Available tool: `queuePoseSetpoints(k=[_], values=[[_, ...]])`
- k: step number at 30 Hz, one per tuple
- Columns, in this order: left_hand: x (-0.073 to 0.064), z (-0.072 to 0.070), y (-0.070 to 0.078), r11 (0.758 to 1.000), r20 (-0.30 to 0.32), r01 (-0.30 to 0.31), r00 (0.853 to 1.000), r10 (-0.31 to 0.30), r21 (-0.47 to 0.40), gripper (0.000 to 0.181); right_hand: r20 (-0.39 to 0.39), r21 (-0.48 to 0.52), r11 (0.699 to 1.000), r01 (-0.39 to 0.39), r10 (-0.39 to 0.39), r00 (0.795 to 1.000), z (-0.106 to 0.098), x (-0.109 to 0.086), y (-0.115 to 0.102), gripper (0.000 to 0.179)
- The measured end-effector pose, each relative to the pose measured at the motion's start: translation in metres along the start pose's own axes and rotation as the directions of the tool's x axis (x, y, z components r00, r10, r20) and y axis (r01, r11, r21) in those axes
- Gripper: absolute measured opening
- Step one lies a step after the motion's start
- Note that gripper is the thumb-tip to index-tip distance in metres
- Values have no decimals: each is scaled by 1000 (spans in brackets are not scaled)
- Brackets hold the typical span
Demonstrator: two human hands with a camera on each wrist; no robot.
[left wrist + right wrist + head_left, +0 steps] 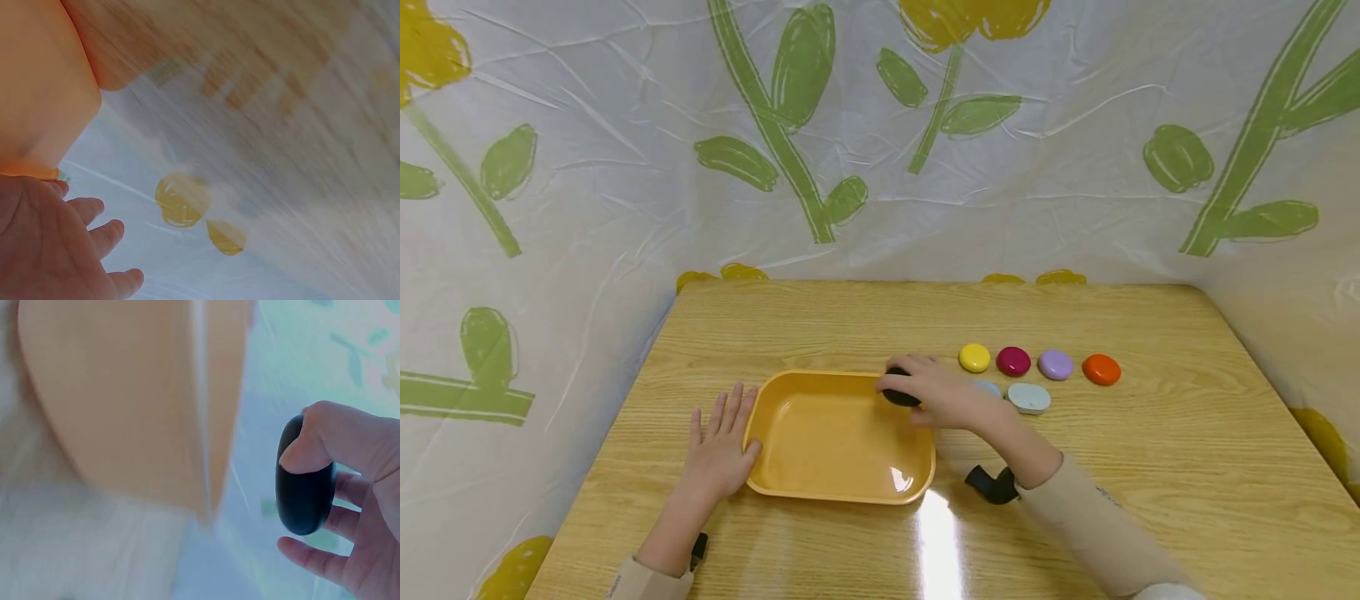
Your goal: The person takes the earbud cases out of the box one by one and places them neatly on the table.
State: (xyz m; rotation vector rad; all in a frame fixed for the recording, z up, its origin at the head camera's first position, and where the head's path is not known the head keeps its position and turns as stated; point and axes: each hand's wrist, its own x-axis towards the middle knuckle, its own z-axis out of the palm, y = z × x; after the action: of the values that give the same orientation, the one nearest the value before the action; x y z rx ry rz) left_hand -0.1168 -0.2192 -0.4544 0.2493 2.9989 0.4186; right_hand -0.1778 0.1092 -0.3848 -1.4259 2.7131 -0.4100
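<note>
My right hand [951, 392] grips a smooth black rounded disc [304, 487] between thumb and fingers. In the head view, the disc is at the upper right corner of a yellow-orange tray [842, 501], whose inside is bare. The right wrist view shows the disc held clear of the tray wall. My left hand [718, 458] lies at the tray's left end with fingers straight and spread, its thumb at the rim. In the left wrist view, its fingertips [112, 230] hold nothing.
Right of the tray, a yellow disc [974, 357], a magenta disc [1013, 361], a lavender disc [1056, 364] and an orange-red disc [1102, 369] form a row. A pale oval piece [1028, 398] and a partly hidden light blue piece [988, 387] lie nearer. Flower-printed sheeting surrounds the wooden table.
</note>
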Motion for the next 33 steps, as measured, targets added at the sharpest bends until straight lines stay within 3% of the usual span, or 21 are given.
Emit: queuePoseSetpoints(k=[6, 11, 20, 24, 33], values=[[-1, 0, -1, 1000, 13, 6, 1000, -6, -8, 69, -129, -19, 993, -115, 112, 985, -13, -43, 32, 45], [-1, -1, 0, 1000, 19, 12, 1000, -12, -3, 69, -166, 54, 967, -251, 256, 952, -8, -82, 62, 45], [-1, -3, 2, 1000, 14, 12, 1000, -12, -10, 67, -106, 6, 884, -468, 466, 878, 10, -146, 96, 46], [-1, -1, 1, 1000, 16, 11, 1000, -10, -11, 67, -103, 8, 868, -497, 495, 863, 20, -163, 104, 45], [-1, 3, 0, 1000, 14, 10, 1000, -10, -13, 69, -134, 30, 872, -488, 488, 863, 29, -179, 111, 45]])
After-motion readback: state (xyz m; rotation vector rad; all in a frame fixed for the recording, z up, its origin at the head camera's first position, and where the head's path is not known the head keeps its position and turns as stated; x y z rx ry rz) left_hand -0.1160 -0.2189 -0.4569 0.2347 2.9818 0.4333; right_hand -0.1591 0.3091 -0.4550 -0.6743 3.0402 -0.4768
